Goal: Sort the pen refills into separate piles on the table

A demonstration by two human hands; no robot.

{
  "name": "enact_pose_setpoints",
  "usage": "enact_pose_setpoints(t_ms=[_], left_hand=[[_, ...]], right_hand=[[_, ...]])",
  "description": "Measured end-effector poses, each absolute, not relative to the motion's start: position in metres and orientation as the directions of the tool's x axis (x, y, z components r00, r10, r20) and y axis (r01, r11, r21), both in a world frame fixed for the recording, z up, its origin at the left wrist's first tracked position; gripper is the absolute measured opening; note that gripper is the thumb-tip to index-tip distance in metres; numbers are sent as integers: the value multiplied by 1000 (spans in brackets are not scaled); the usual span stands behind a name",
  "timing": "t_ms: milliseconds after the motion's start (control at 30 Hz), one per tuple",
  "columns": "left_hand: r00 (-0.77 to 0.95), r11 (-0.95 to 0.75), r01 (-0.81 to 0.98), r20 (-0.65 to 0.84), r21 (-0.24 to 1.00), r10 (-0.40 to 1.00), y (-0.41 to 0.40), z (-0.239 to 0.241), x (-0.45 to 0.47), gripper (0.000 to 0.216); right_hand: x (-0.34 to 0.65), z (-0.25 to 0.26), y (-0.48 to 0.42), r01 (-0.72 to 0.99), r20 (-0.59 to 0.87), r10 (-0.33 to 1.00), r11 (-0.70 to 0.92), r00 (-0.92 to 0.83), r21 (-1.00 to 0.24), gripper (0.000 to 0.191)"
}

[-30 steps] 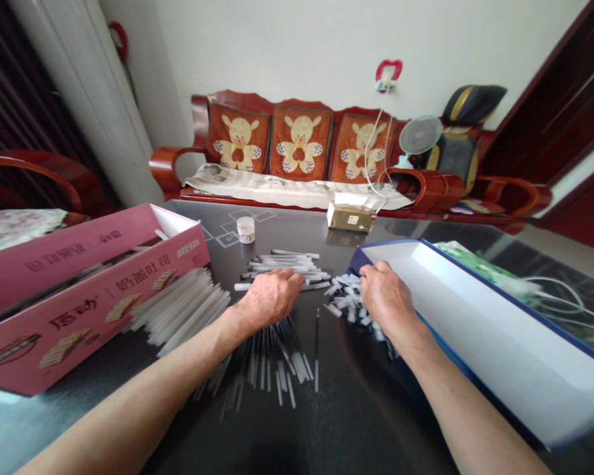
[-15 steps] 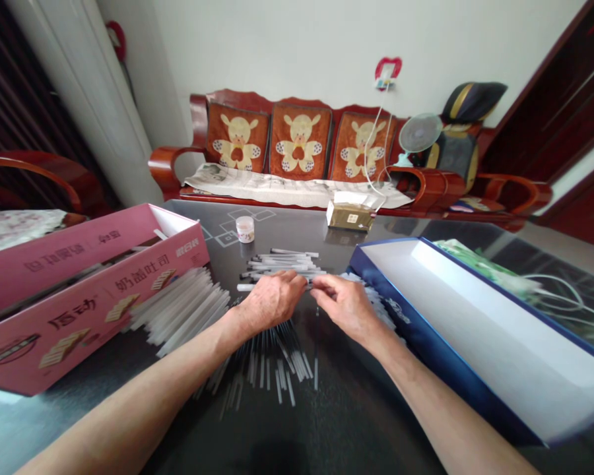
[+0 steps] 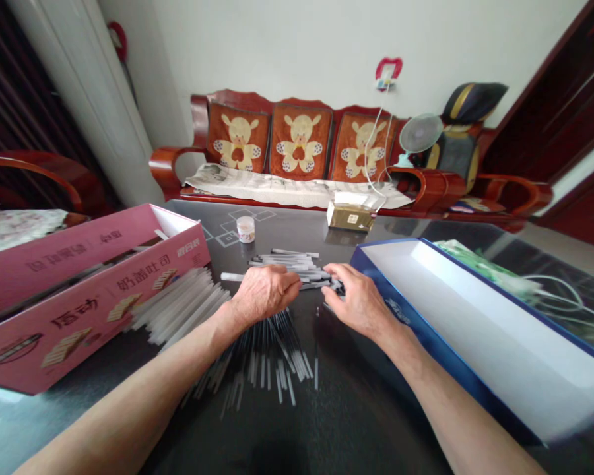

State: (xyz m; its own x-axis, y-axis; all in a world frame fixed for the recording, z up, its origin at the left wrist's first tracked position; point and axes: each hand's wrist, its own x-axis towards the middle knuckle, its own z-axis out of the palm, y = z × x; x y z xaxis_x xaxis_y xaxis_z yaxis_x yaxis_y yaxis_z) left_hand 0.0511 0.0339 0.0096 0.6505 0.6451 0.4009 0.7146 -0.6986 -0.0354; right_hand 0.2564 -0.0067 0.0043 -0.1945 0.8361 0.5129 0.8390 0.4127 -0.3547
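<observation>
1. Far left: long pink cardboard box (image 3: 129, 277), open at the top, dark printed characters and pictures of bread slices on its near side. Thin rods show inside.
2. Beside its near side: a heap of translucent whitish plastic tubes (image 3: 183, 307), lying slantwise, roughly parallel, on the glossy black tabletop (image 3: 366, 422).
3. Next, a slim white tube (image 3: 231, 277); its end juts out leftward from the left hand (image 3: 262, 293). Fingers of that hand are curled closed, gripping this tube; the rest of it is hidden by the hand.
4. Behind that hand: small white round jar (image 3: 246, 229), upright, well apart from the sticks.
5. On the near side of the left hand: thin dark rods with pale, translucent ends (image 3: 272, 349), fanned out toward the wearer. One similar rod (image 3: 317, 369) lies separately, just to their right.
6. Beyond the knuckles: a stack of slim pale sticks with dark ends (image 3: 297, 260), lying crosswise, partly covered by the left hand.
7. Farther back: gold tissue box (image 3: 350, 216), white tissue at its top.
8. Right hand (image 3: 354, 297): thumb and fingers parted, close to the stack's right end. Contact there: cannot tell.
9. Right: long blue cardboard box (image 3: 475, 330), white inside, open; green-and-white plastic packet (image 3: 485, 270) behind it.
</observation>
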Motion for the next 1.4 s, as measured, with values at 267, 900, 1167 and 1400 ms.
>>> enact_pose_setpoints(t_ms=[267,900,1167,1400], left_hand=[[750,-795,597,427,-107,505,42,13,40,32],[679,-809,575,622,-119,391,58,13,33,28],[535,-881,459,756,115,378,55,8,39,28],[119,-566,-38,566,823,815,57,10,48,18]], right_hand=[[243,13,-19,921,311,918,321,-246,-220,19],[226,4,-28,875,-11,983,157,-182,-458,19],[190,1,-45,685,-39,959,171,-280,-708,16],[210,-7,-24,434,-274,940,-165,-201,-885,15]])
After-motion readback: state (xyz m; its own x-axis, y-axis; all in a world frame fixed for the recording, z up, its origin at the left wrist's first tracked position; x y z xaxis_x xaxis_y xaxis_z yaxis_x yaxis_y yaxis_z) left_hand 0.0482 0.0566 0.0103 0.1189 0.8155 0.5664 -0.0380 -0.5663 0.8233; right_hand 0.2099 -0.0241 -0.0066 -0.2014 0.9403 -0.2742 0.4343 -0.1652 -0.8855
